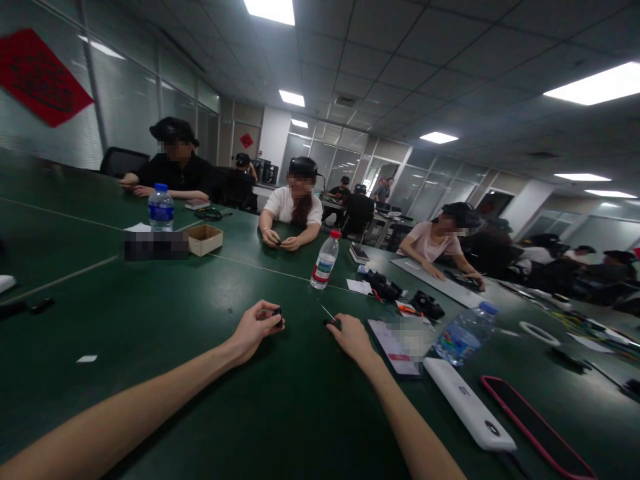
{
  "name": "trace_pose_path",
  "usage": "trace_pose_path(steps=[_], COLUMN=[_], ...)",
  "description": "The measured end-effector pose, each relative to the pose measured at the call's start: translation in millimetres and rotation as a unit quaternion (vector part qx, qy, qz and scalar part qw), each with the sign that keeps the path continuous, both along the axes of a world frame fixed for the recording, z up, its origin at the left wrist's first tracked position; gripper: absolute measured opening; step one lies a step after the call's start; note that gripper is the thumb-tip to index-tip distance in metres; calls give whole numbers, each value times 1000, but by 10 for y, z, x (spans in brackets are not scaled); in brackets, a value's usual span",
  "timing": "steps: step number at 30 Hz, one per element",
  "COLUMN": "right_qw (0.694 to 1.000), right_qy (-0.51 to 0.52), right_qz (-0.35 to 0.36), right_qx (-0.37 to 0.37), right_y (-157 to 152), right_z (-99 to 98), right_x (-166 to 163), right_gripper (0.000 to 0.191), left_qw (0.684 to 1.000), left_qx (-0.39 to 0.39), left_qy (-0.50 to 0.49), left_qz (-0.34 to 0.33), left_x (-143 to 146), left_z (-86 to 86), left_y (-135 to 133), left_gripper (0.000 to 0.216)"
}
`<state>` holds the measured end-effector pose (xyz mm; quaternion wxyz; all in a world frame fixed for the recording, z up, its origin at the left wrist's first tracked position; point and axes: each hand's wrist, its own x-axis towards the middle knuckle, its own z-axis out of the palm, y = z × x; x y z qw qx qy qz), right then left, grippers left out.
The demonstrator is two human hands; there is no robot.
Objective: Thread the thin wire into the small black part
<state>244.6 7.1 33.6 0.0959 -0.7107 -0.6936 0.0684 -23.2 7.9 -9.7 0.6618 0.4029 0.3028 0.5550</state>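
My left hand (pixel 255 329) rests on the green table (pixel 165 313) with its fingers curled around a small black part (pixel 277 313). My right hand (pixel 353 335) lies a short way to the right, its fingers closed on a thin tool (pixel 329 315) with a dark handle and a fine metal tip pointing up and left. The two hands are apart, with a gap of table between them.
A water bottle (pixel 325 260) stands beyond my hands, and another bottle (pixel 463 337) lies at the right. A white power bank (pixel 469 403), a phone with a red edge (pixel 537 427) and papers (pixel 397 343) are near my right arm. Several people sit around the table.
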Motion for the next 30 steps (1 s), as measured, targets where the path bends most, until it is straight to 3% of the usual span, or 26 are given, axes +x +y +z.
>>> trace_pose_path(steps=[24,30], right_qw=[999,999], right_qy=[-3,14], right_qz=[-34,-38], right_qx=[12,10], right_y=[-55,-101], right_z=[10,21], right_x=[36,-2], right_gripper=[39,40], left_qw=[999,998], left_qx=[1,15], left_qy=[12,47], left_qz=[-32,-46], left_x=[-24,-24], left_z=[90,58], left_y=[-56,-44], left_gripper=[27,17])
